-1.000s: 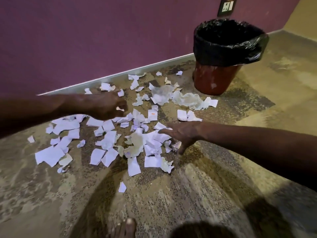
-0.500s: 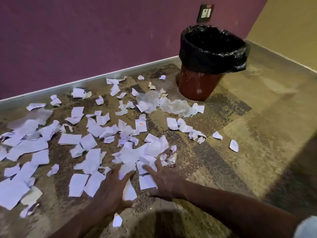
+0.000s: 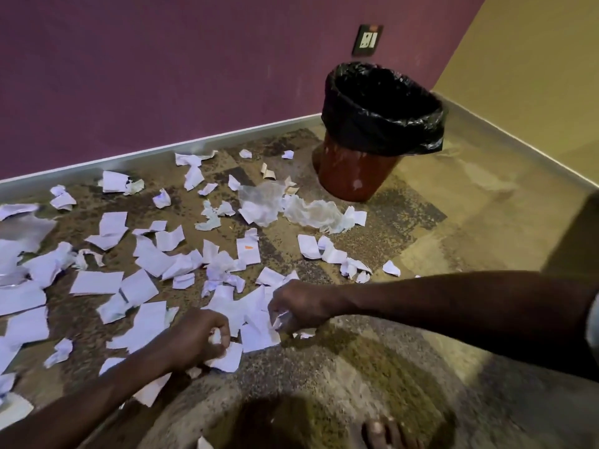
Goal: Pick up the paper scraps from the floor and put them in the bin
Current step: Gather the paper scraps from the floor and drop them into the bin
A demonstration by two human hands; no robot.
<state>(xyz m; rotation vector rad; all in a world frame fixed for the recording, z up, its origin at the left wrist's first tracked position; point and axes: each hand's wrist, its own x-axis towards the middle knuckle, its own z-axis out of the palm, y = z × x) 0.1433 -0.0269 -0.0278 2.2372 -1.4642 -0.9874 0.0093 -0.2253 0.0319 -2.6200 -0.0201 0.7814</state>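
Observation:
Several white paper scraps (image 3: 149,257) lie scattered over the speckled carpet from the left edge to the middle. A red bin (image 3: 356,176) with a black liner (image 3: 382,124) stands upright at the back near the wall corner. My left hand (image 3: 197,338) is low over the near scraps, its fingers curled round a small white scrap (image 3: 215,337). Just to its right, my right hand (image 3: 298,306) pinches a scrap (image 3: 280,319) between curled fingers. Both hands are well short of the bin.
A purple wall (image 3: 162,76) with a pale skirting runs along the back, meeting a yellow wall (image 3: 534,59) at the right. A wall socket (image 3: 368,40) sits above the bin. Crumpled tissue (image 3: 311,213) lies in front of the bin. My bare toes (image 3: 385,432) show at the bottom.
Both hands drew in from wide apart to the near scraps, lay flat on them, and now their fingers have curled round scraps. The view has shifted left, so the bin appears further right.

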